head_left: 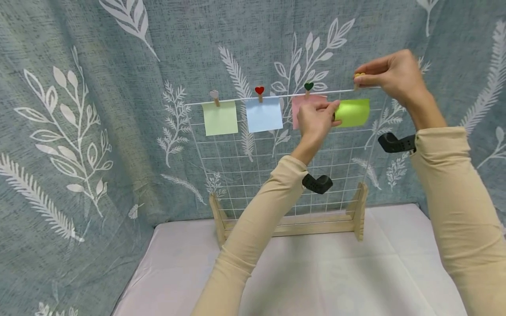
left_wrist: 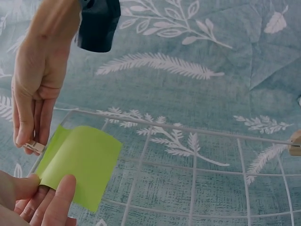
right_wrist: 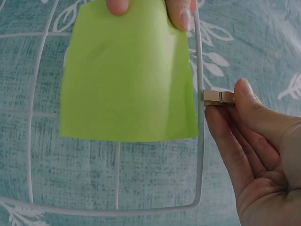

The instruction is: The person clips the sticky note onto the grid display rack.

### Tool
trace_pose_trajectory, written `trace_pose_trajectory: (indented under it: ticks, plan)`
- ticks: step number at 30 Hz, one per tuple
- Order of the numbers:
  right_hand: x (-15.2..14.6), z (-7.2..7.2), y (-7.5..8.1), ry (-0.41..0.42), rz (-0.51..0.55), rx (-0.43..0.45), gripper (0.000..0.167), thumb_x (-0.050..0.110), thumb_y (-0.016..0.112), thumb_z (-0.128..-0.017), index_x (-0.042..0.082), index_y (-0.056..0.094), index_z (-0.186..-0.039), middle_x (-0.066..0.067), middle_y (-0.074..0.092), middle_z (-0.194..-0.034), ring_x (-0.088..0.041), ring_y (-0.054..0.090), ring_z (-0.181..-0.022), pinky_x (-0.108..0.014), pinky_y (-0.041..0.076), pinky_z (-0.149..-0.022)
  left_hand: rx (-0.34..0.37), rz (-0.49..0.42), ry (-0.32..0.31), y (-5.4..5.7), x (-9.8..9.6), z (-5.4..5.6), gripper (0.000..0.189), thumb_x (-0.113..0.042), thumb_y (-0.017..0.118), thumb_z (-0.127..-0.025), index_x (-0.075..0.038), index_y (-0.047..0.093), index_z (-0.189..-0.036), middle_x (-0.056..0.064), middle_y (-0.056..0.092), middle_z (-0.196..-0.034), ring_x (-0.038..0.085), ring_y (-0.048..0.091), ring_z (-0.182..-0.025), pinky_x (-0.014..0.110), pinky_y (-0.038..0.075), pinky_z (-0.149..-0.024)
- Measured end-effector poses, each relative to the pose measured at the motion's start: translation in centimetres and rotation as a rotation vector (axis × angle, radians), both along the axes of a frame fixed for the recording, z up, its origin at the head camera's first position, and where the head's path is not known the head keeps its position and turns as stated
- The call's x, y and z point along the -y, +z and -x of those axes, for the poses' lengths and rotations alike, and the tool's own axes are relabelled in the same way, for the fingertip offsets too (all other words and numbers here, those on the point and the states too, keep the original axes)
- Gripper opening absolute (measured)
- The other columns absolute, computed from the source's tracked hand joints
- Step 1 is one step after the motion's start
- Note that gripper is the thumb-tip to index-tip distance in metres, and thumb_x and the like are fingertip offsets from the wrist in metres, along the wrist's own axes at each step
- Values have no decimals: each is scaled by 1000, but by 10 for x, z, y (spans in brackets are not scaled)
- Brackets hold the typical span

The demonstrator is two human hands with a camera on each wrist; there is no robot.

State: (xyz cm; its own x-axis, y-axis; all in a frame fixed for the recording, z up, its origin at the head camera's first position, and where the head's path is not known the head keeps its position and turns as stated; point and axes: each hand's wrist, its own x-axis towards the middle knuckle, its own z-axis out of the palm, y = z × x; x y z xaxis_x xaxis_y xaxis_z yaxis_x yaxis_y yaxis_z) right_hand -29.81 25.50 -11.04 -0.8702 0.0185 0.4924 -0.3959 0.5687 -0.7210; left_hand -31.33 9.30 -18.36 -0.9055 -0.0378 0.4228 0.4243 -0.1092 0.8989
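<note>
My left hand point(head_left: 316, 118) pinches a bright green paper note point(head_left: 353, 113) by its left edge, in front of the white wire grid, close under the top wire. The paper bows slightly. My right hand point(head_left: 405, 77) holds a small wooden clothespin point(right_wrist: 214, 98) with a yellow heart point(head_left: 359, 75) between thumb and fingers. In the right wrist view the clothespin's tip is at the top wire point(right_wrist: 200, 70), beside the paper's edge. Whether its jaws are parted is too small to tell. A pink note point(head_left: 297, 109), partly behind my left hand, hangs from a clothespin with a green heart point(head_left: 309, 86).
A pale green note point(head_left: 220, 118) and a blue note point(head_left: 264, 115) hang farther left under clothespins with a white heart point(head_left: 214, 94) and a red heart point(head_left: 259, 90). The grid stands in a wooden base point(head_left: 316, 228) on a pale cloth point(head_left: 178, 259), before a leaf-patterned curtain point(head_left: 118, 131).
</note>
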Motion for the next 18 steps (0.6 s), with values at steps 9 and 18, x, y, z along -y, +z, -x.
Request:
trace_pose_trajectory:
  ticks: [9,18]
  plan:
    - [-1,1,-4,-8,-31,-7,41,30,76,-85,5,72,-117,23,69,-75,8,63,-74,-48,32,-118,-19,8,10,2,-5,2,18,-9,69,-92,6,74,-101,14,74,-88,15,72,-66,20,61,-56]
    - [1,3,-4,-20,-64,-22,39,27,78,-85,3,72,-115,24,68,-73,5,62,-78,-46,39,-114,-40,-14,69,3,-10,4,16,-7,70,-92,7,75,-98,15,74,-86,17,72,-63,19,60,-52]
